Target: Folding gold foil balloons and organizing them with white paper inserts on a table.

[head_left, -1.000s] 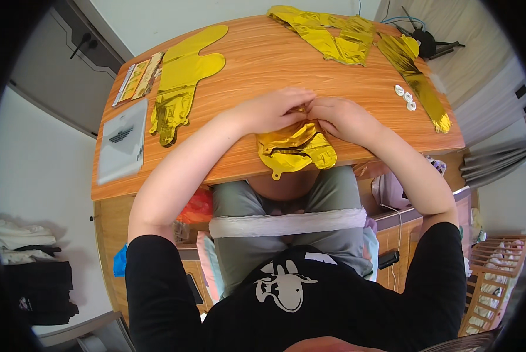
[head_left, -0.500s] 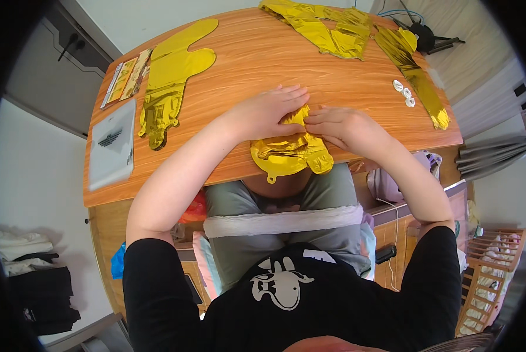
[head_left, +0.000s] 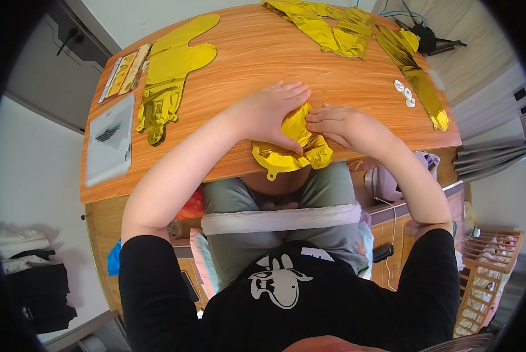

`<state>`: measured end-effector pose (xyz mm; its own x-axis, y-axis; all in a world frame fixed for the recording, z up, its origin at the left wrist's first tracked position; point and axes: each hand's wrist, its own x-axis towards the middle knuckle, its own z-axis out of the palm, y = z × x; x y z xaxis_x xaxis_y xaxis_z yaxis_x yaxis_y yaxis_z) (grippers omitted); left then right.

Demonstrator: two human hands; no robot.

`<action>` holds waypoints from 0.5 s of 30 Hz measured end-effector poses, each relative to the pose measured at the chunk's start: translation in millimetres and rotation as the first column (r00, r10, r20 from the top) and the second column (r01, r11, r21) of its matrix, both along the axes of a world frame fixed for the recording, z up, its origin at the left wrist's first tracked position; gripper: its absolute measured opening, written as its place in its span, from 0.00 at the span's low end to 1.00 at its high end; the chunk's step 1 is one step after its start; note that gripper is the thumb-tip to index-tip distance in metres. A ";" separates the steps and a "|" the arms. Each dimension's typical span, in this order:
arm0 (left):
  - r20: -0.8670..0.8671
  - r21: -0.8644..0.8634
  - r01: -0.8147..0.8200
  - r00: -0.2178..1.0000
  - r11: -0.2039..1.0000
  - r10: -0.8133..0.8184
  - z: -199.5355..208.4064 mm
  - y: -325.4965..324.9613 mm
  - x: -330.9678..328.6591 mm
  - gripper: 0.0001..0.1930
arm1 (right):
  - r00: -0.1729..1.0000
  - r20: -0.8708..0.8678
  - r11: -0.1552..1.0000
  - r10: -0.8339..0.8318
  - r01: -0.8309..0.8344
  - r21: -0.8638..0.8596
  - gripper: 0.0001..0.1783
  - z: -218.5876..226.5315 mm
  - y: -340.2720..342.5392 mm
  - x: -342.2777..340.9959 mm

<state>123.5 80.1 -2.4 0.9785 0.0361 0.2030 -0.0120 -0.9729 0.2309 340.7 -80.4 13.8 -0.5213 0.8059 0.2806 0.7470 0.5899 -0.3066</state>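
Note:
A crinkled gold foil balloon [head_left: 272, 159] lies at the table's near edge, its rounded part with a small tab reaching over the edge. My left hand [head_left: 270, 114] rests on it from the left, fingers stretched out and thumb spread across the foil. From the right, my right hand [head_left: 348, 125] lays its extended fingers against the foil's side, the thumb partly tucked below. Between the hands a smooth fold of foil shows. Parts of the balloon under my palms are hidden.
On the wooden table [head_left: 245, 58] lie a flat gold foil balloon [head_left: 168, 76] at left, more gold foil [head_left: 333, 32] at the far side, and a long strip [head_left: 412, 76] at right. Small white pieces [head_left: 405, 94], a clear plastic bag [head_left: 109, 141] and printed packets [head_left: 125, 73] lie there too.
My left thumb has swung nearer to me, away from the fingers. More foil shows between my hands, and the near part is bunched differently. My right hand has barely moved.

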 end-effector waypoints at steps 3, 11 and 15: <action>0.020 0.010 0.024 1.000 1.000 -0.024 -0.9 1.9 -1.0 0.62 | 1.000 -0.011 0.999 -0.028 0.028 -0.016 0.15 1.7 3.0 -1.5; 0.183 -0.892 0.181 0.983 0.415 -0.034 -8.9 25.2 -6.7 0.62 | 0.987 0.105 0.980 -0.125 0.140 -0.143 0.09 26.1 29.1 -16.5; 0.250 -0.889 0.268 0.963 0.370 -0.099 -17.7 29.2 -2.9 0.55 | 0.989 0.107 0.946 -0.103 0.131 -0.297 0.10 34.5 51.4 -27.5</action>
<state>120.5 109.2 -20.1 0.9514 0.1041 0.2898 -0.2737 -0.1457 0.9507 313.2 -29.0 48.3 -0.4297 0.9025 -0.0290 0.8374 0.3863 -0.3866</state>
